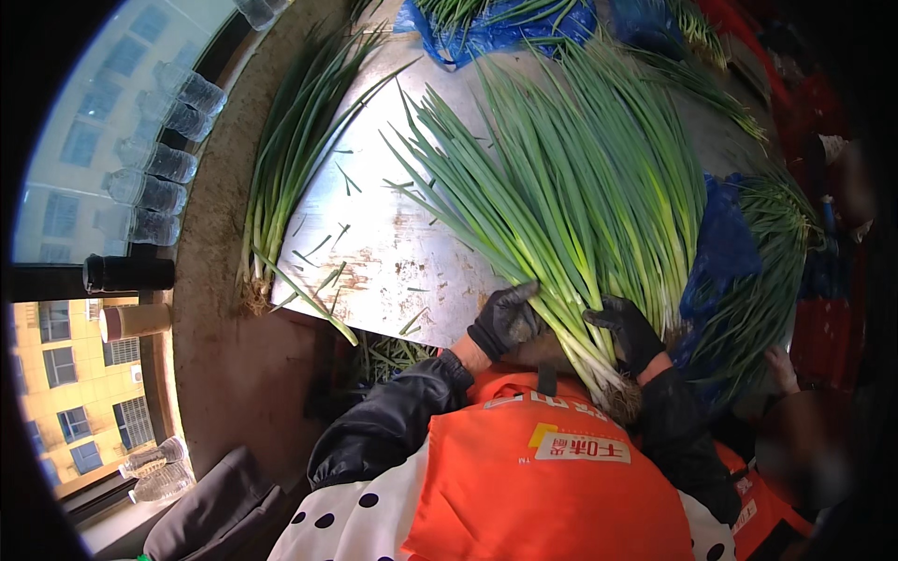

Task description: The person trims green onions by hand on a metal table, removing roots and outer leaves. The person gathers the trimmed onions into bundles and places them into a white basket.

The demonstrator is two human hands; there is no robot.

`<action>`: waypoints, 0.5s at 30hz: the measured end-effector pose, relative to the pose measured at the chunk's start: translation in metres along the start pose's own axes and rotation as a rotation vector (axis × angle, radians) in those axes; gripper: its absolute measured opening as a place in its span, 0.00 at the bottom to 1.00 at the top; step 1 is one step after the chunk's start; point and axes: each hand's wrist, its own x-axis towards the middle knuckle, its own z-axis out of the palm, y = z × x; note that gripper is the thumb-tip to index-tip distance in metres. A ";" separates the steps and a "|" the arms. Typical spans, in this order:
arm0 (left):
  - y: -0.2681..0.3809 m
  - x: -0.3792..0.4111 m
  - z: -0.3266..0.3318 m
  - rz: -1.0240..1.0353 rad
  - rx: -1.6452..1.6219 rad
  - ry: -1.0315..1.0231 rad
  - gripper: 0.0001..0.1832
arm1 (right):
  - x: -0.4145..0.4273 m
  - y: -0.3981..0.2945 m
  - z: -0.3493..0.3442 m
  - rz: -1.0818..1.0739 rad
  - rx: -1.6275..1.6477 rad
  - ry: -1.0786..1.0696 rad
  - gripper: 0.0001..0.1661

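Observation:
A bunch of green onions (519,242) lies slanted across the metal table's near edge, its roots (621,396) pointing at my orange apron. On the left side of its pale stalks is my left hand (506,319), in a black glove, with the thumb resting against them. My right hand (628,329), gloved alike, curls its fingers around the stalks from the right. A larger pile of green onions (624,168) spreads behind and to the right of the bunch. Whether both hands bear its weight is hard to see.
Another green onion bunch (287,154) lies at the table's left side, with leaf scraps on the metal tabletop (379,259). Blue plastic bags (726,231) hold more onions at right and back. Water bottles (154,189) line the window. Another person's hand (782,368) shows at right.

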 end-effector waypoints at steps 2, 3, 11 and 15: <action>0.001 0.004 0.010 -0.002 -0.094 0.015 0.17 | 0.004 0.016 0.002 0.025 0.126 0.021 0.18; 0.000 0.009 0.009 0.006 -0.111 0.087 0.17 | 0.001 0.009 0.006 0.016 0.118 0.009 0.20; 0.008 0.016 -0.022 -0.073 -0.071 0.029 0.15 | 0.002 0.022 0.001 -0.030 0.331 0.056 0.20; 0.011 0.018 -0.014 -0.073 -0.048 0.025 0.17 | -0.005 0.010 0.004 -0.064 0.197 0.079 0.18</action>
